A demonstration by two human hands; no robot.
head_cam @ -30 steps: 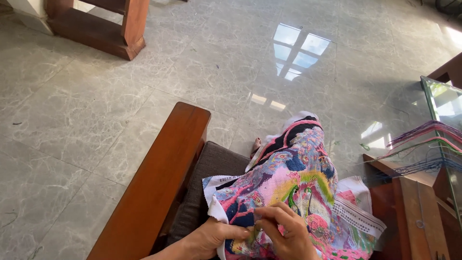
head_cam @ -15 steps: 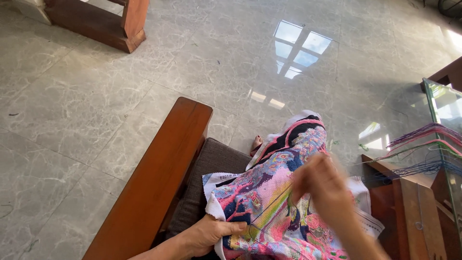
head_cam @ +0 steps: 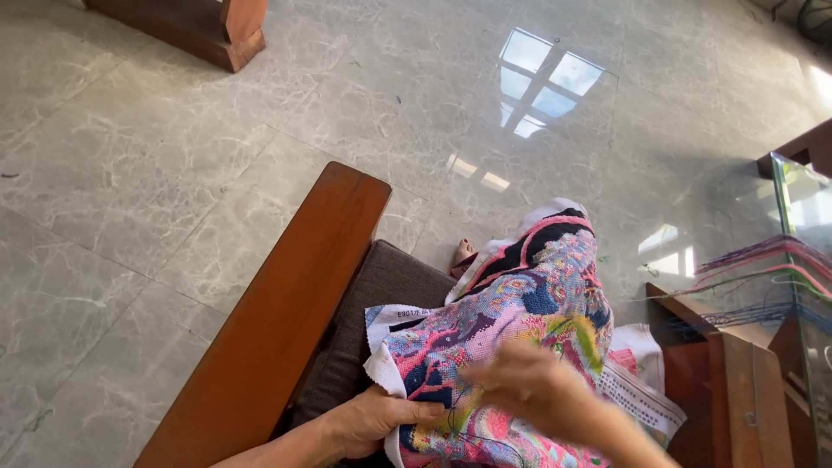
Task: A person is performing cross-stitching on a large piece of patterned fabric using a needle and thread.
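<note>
Left of the colourful embroidered cloth [head_cam: 511, 321], a brown wooden armrest [head_cam: 286, 321] walls the way; right, a wooden stand with hanging coloured threads [head_cam: 745, 286] blocks; ahead, grey marble floor [head_cam: 173, 173] lies open.

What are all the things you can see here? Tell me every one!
Cloth: one, stitched in pink, blue and yellow, on the lap.
Armrest: one, brown wood, left of the cloth.
Cushion: one, dark brown, between armrest and cloth.
Paper: one, white with a printed grid, under the cloth's right edge.
Threads: a bunch, purple, pink and green, hanging at the right.
Wooden stand: one, brown, lower right.
Furniture leg: one, brown wood, top left.
Floor: grey marble tiles, shiny.
Foot: one, bare, on the floor.
Left hand: holds the cloth's edge.
Right hand: blurred, over the cloth.
</note>
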